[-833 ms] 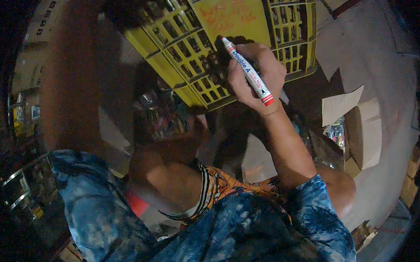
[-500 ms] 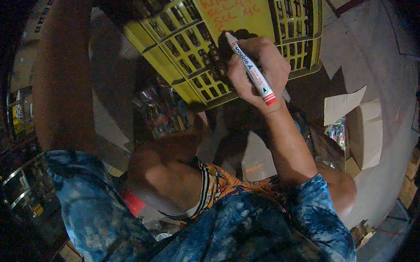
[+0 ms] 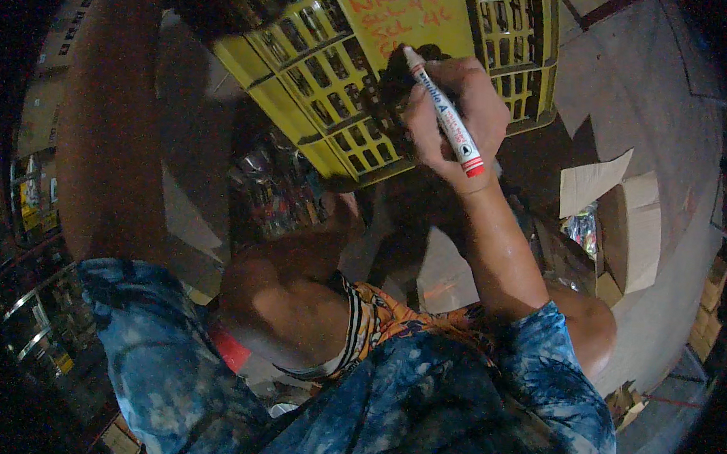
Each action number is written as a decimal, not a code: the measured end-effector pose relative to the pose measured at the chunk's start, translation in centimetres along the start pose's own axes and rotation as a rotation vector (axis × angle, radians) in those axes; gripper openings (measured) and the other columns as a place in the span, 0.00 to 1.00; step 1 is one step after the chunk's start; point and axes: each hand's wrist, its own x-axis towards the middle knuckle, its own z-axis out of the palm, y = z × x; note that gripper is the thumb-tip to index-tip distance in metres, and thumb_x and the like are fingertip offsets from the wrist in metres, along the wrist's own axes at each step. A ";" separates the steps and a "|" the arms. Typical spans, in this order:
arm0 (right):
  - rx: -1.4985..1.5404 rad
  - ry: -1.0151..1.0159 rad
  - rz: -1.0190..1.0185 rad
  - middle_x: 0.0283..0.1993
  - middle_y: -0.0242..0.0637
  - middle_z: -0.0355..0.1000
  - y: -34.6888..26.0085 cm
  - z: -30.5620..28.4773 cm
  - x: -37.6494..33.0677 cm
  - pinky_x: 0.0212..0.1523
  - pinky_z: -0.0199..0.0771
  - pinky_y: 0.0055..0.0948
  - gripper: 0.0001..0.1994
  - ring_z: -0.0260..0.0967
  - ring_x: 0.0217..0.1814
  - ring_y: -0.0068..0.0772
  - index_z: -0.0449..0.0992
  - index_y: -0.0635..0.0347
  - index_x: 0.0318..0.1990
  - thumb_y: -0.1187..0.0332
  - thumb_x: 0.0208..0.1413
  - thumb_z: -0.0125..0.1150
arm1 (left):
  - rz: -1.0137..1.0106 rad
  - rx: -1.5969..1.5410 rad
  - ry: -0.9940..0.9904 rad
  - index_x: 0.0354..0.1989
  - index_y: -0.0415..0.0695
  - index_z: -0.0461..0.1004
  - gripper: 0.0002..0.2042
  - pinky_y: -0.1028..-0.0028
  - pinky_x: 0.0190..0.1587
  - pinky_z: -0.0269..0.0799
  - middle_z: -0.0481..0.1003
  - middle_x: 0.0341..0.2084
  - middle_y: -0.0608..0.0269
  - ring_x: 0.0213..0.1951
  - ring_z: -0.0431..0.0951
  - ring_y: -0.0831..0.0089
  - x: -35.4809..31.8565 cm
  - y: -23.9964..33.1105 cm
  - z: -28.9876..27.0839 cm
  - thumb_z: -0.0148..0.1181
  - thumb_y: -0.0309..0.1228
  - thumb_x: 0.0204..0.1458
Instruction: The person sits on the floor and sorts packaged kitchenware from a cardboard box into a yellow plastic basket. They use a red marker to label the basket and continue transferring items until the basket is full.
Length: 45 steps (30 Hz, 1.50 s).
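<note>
A white marker (image 3: 449, 125) with a red end is gripped in a person's right hand (image 3: 466, 110), the thumb and fingers closed around its barrel. The marker is held aslant in front of a yellow plastic crate (image 3: 454, 40), its red end pointed down toward the wrist and its tip set at the crate's smooth panel, just beside the lowest line of red writing (image 3: 389, 17); whether the tip is pressed to the plastic cannot be told. The crate is seen tilted at the top of the view, its slatted sides filled with dark shapes too dim to be named. The left arm (image 3: 114, 175) is extended up along the left side; its hand is lost at the dark upper edge, and its grip cannot be told. A blue tie-dyed shirt (image 3: 356, 405) and orange patterned shorts (image 3: 412, 314) are worn, with the bare knees bent. To the right, an open cardboard box (image 3: 641, 231) is placed on the floor (image 3: 682, 176), shiny packets (image 3: 581, 232) showing inside. More plastic-wrapped goods (image 3: 276, 187) are seen in shadow below the crate, to the left.
</note>
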 end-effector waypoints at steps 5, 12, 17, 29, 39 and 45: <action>0.038 0.035 0.029 0.31 0.46 0.74 0.1 0.3 0.2 0.34 0.76 0.35 0.08 0.75 0.31 0.47 0.77 0.62 0.36 0.73 0.47 0.66 | -0.013 0.006 0.079 0.46 0.33 0.80 0.23 0.68 0.51 0.71 0.80 0.43 0.57 0.45 0.77 0.68 -0.2 -0.1 0.2 0.66 0.45 0.57; -0.046 -0.018 -0.026 0.33 0.44 0.75 0.2 -0.2 0.3 0.36 0.76 0.30 0.09 0.76 0.31 0.38 0.75 0.66 0.39 0.73 0.52 0.64 | -0.085 0.020 0.060 0.44 0.35 0.81 0.22 0.71 0.43 0.69 0.78 0.36 0.64 0.38 0.74 0.74 0.0 -0.5 -0.4 0.68 0.44 0.56; 0.002 0.051 -0.033 0.37 0.50 0.75 0.4 -0.6 0.0 0.41 0.77 0.32 0.11 0.76 0.36 0.39 0.73 0.69 0.40 0.71 0.54 0.62 | -0.136 -0.098 0.054 0.44 0.35 0.81 0.21 0.71 0.44 0.70 0.78 0.37 0.64 0.39 0.75 0.73 0.1 -0.5 -0.3 0.69 0.43 0.55; -0.114 0.012 -0.078 0.35 0.46 0.77 1.9 -1.9 0.7 0.41 0.77 0.30 0.10 0.77 0.36 0.36 0.77 0.67 0.39 0.73 0.50 0.65 | -0.031 0.005 -0.008 0.53 0.31 0.77 0.29 0.66 0.61 0.64 0.76 0.53 0.50 0.55 0.74 0.62 -1.1 0.9 0.3 0.67 0.47 0.56; -0.175 -0.024 -0.143 0.34 0.43 0.77 1.9 -2.0 1.5 0.37 0.77 0.30 0.08 0.76 0.33 0.41 0.77 0.64 0.35 0.73 0.47 0.66 | -0.079 0.053 0.044 0.46 0.32 0.80 0.25 0.68 0.50 0.67 0.79 0.42 0.58 0.44 0.75 0.69 -0.2 -0.6 -0.7 0.66 0.47 0.56; -0.162 0.023 -0.146 0.31 0.43 0.75 2.1 -1.9 1.4 0.35 0.76 0.29 0.08 0.76 0.30 0.38 0.76 0.66 0.36 0.73 0.48 0.64 | -0.125 0.079 0.074 0.45 0.32 0.81 0.25 0.67 0.46 0.68 0.79 0.40 0.59 0.41 0.74 0.71 -0.2 -1.2 -1.1 0.67 0.47 0.56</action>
